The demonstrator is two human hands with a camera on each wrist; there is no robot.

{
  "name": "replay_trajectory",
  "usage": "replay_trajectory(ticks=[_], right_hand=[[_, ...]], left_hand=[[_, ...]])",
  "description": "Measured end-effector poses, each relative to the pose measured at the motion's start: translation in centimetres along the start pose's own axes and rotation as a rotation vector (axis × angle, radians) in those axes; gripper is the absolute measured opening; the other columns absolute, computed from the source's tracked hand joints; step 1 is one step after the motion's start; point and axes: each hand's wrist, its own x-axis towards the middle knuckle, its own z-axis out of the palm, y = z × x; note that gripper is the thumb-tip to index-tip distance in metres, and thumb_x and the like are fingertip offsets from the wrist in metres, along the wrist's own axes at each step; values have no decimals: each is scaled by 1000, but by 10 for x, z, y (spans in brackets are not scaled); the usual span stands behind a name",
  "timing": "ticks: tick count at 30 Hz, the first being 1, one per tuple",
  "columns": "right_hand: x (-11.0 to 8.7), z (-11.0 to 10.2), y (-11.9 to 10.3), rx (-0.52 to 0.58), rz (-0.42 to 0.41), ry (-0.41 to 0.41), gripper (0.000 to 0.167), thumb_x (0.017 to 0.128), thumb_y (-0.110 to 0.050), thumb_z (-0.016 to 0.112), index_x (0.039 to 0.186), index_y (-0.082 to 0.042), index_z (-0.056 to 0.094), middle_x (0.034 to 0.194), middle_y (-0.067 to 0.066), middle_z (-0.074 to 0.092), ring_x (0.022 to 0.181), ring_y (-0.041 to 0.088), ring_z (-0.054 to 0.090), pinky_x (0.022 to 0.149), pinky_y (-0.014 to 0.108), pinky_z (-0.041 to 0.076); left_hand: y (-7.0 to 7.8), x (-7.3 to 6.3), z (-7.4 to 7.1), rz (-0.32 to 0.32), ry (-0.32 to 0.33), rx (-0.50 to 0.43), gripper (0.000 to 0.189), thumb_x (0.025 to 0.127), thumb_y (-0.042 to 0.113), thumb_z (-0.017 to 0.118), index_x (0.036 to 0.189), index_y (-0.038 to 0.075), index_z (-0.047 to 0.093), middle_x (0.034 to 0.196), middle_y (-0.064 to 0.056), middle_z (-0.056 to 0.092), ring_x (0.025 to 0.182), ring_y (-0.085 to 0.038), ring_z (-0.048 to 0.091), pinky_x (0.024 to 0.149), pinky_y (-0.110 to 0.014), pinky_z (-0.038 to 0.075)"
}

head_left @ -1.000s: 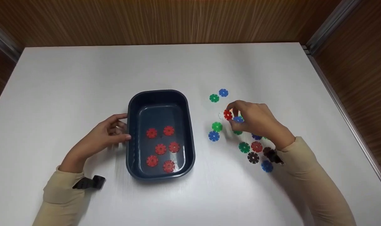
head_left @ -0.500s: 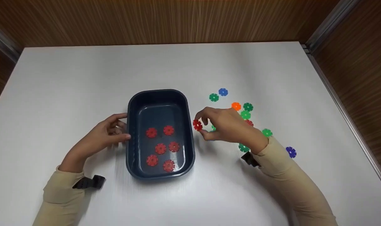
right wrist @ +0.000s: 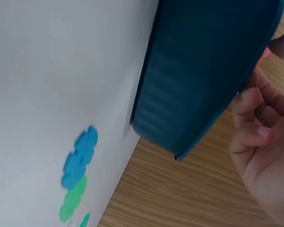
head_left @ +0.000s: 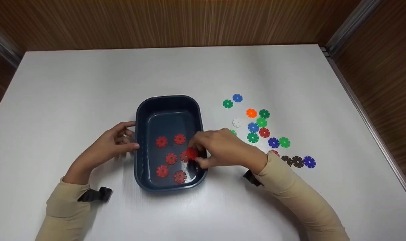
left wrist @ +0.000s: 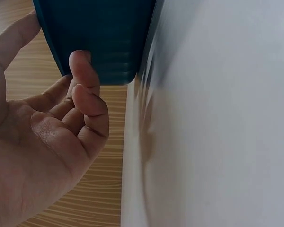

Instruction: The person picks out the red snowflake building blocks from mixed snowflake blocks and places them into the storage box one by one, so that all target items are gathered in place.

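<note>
My right hand (head_left: 224,149) pinches a red snowflake disc (head_left: 191,153) between thumb and fingertips, over the right side of a dark blue tub (head_left: 138,167). The held disc is blurred and overlaps one of the several red discs (head_left: 162,142) on the tub's floor. Only a red sliver of the held disc (right wrist: 263,56) shows past the rim in the right wrist view. My left hand (head_left: 106,145) rests against the tub's left side, thumb and forefinger tips at the rim. Its other fingers are loosely bent beside the outer wall (left wrist: 111,61) in the left wrist view.
Right of the tub, loose snowflake discs lie scattered on the white table (head_left: 89,87), among them an orange disc (head_left: 251,113), a white disc (head_left: 237,122), a red disc (head_left: 264,132) and a black disc (head_left: 298,161). My right forearm (head_left: 296,190) covers some. A wood-grain panel (head_left: 203,23) stands behind.
My right hand has carried the red disc left from the scattered discs, across the tub's right rim to above its inside. The left hand and the tub have stayed in place.
</note>
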Motion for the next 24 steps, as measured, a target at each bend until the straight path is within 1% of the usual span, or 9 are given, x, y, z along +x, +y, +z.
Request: replay_trajectory(ticks=[7, 11, 13, 16, 19, 22, 24], right_hand=[[-1, 1, -1, -3, 6, -32, 24, 82, -28, 69, 103, -16, 67, 80, -5, 59, 64, 7, 49, 52, 18, 32], [-3, 2, 3, 19, -8, -41, 28, 86, -28, 68, 110, -15, 68, 83, -3, 60, 65, 8, 50, 53, 18, 31], [-4, 1, 5, 49, 0, -38, 30, 88, -28, 68, 115, -15, 66, 86, -2, 61, 67, 9, 51, 54, 18, 33], [-8, -3, 10, 91, 43, -21, 30, 90, -26, 67, 118, -15, 65, 89, 0, 64, 70, 11, 54, 58, 19, 39], [-14, -10, 18, 131, 112, -6, 29, 90, -25, 67, 117, -14, 65, 90, 3, 66, 70, 13, 56, 60, 22, 43], [-24, -18, 28, 162, 183, 6, 30, 89, -25, 69, 117, -14, 64, 89, 4, 66, 70, 15, 57, 60, 23, 45], [-31, -22, 35, 177, 211, 14, 31, 89, -25, 69, 117, -13, 63, 89, 4, 65, 71, 14, 57, 61, 23, 45]], left_hand=[[0, 0, 0, -1, 2, -4, 68, 89, 13, 69, 147, 6, 35, 108, -9, 50, 83, -6, 59, 67, -25, 49], [-1, 0, 1, 1, 1, -3, 68, 89, 12, 69, 147, 5, 34, 107, -10, 51, 80, -5, 59, 62, -26, 48], [-1, 0, 1, 3, 3, -6, 68, 89, 12, 69, 147, 5, 34, 107, -9, 51, 80, -5, 59, 62, -26, 48], [-1, -1, 1, 4, 5, -15, 67, 89, 12, 69, 146, 5, 35, 107, -9, 51, 79, -5, 59, 61, -26, 48], [-2, -1, 0, 7, 5, -21, 67, 89, 12, 69, 146, 6, 35, 107, -9, 50, 80, -5, 59, 62, -26, 48], [-3, -1, 0, 14, 5, -17, 67, 89, 11, 69, 146, 5, 35, 106, -8, 51, 79, -5, 59, 62, -26, 48], [-3, -2, -1, 17, 6, -8, 66, 89, 11, 69, 146, 5, 36, 106, -8, 52, 78, -6, 59, 60, -26, 48]])
